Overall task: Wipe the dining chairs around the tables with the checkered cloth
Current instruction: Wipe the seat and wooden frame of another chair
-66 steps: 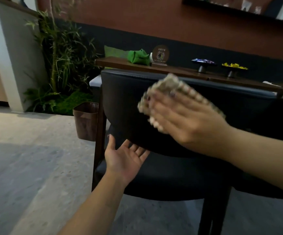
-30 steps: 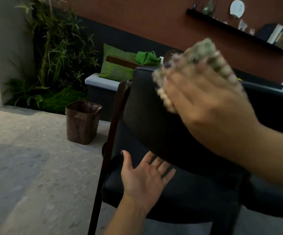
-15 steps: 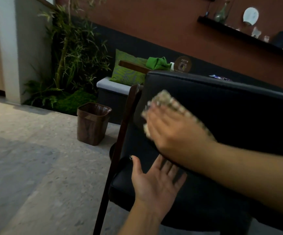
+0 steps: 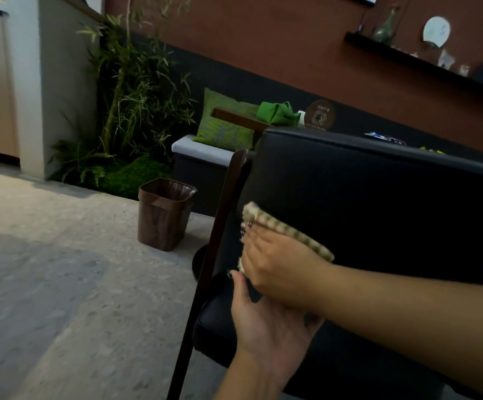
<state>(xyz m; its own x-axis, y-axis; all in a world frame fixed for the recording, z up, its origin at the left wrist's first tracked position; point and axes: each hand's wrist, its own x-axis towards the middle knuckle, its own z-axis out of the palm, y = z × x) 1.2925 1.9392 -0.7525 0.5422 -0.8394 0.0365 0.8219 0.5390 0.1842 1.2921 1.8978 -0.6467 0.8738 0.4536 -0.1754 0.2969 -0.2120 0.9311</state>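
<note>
A black padded dining chair fills the right half, its backrest (image 4: 379, 203) facing me and its seat (image 4: 214, 321) below. My right hand (image 4: 277, 264) presses the beige checkered cloth (image 4: 289, 230) flat against the lower left part of the backrest, near the dark wooden back post (image 4: 220, 226). The cloth's edge shows above and to the left of my fingers. Just under it, my left hand (image 4: 269, 321) hovers palm up with fingers spread, holding nothing, over the gap between backrest and seat.
A brown waste bin (image 4: 163, 217) stands on the stone floor left of the chair. Bamboo plants (image 4: 130, 111) fill the corner behind it. A bench with a green cushion (image 4: 223, 131) and a wooden table (image 4: 237, 118) lie beyond the chair.
My right hand has slid the cloth down from the top of the backrest to its lower left part. My left hand stays palm up beneath it. The view has tilted.
</note>
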